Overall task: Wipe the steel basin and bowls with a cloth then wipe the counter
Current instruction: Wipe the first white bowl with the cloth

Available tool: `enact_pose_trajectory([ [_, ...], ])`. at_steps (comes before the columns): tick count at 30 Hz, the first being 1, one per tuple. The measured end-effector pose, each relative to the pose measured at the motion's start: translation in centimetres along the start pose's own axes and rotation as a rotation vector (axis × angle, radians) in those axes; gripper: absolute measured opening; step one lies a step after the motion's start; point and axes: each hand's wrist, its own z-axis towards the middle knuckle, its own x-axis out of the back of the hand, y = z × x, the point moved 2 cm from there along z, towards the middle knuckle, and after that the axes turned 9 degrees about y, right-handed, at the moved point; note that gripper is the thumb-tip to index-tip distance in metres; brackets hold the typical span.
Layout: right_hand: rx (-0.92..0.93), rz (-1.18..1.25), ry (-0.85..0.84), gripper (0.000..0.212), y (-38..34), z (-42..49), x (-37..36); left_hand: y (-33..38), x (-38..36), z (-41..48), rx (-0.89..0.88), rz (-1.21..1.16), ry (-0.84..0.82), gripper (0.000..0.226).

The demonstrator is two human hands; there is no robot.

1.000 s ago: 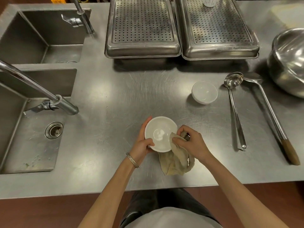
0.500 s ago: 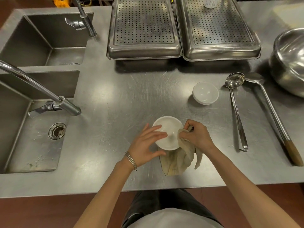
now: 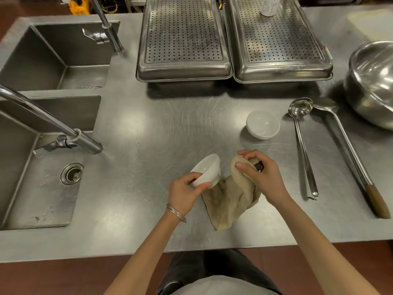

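Observation:
My left hand (image 3: 184, 191) grips a small white bowl (image 3: 208, 171) by its near rim and holds it tilted on its side, mouth facing left and away. My right hand (image 3: 260, 174) holds a bunched beige cloth (image 3: 230, 198) just right of the bowl; the cloth hangs down onto the steel counter (image 3: 148, 128) and does not touch the bowl's inside. A second white bowl (image 3: 263, 124) stands upright farther back on the right. The large steel basin (image 3: 374, 81) sits at the right edge, partly cut off.
Two ladles (image 3: 303, 145) (image 3: 348, 154) lie lengthwise right of my hands. Two perforated steel trays (image 3: 182, 39) (image 3: 276, 39) stand at the back. Two sinks (image 3: 42, 167) (image 3: 57, 58) with faucets (image 3: 49, 122) take up the left side. The counter's front edge is just below my wrists.
The bowl was upright with the cloth wiping at its rim; now my left hand has tipped it on its side and shifted it left, and the cloth hand has pulled away to the right.

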Motion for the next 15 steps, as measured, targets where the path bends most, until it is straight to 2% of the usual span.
enact_pose_trajectory([
  [4, 0.144, -0.019, -0.007, 0.010, 0.0, -1.6, -1.7, 1.1, -0.3, -0.3, 0.110, -0.137, -0.066, 0.016],
  [7, 0.252, -0.056, 0.088, 0.009, 0.0, -2.2, -3.1, 1.9, -1.1, -0.6, 0.151, -0.154, -0.113, 0.013],
  [11, 0.379, -0.196, 0.232, 0.013, 0.2, -3.0, -4.3, 2.1, -1.9, -0.8, 0.249, -0.214, -0.098, 0.011],
  [15, 0.455, -0.328, 0.263, 0.017, 0.0, -3.7, -5.1, 2.4, -2.0, -1.2, 0.238, -0.237, -0.133, 0.009],
])
